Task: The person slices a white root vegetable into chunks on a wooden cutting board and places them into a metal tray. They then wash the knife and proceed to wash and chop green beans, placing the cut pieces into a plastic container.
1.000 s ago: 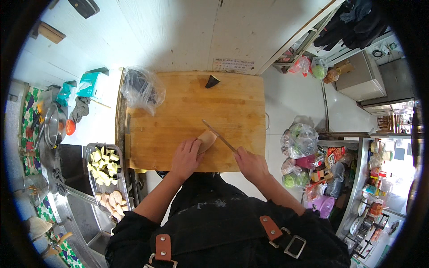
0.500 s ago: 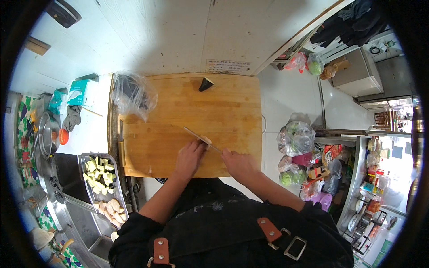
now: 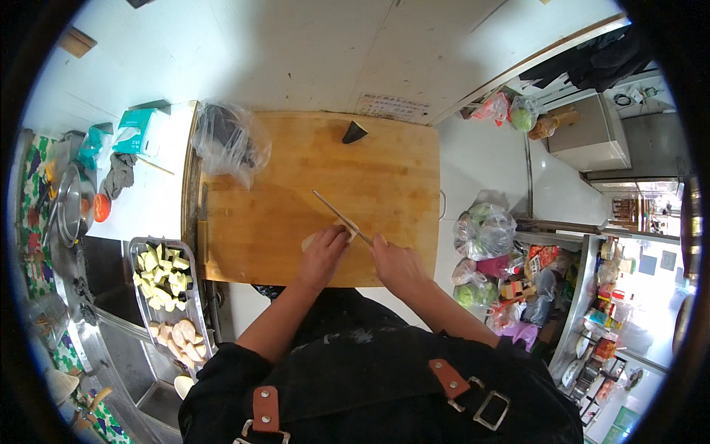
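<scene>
At the lower middle of the wooden cutting board, the left hand presses fingers-together on a pale vegetable piece, while the right hand is clamped on a knife slanting over it. Much seems done: the tray at lower left holds cut pale-green chunks and slices. This small, cream-coloured piece looks partly cut; a dark stem end lies at the board's upper edge.
</scene>
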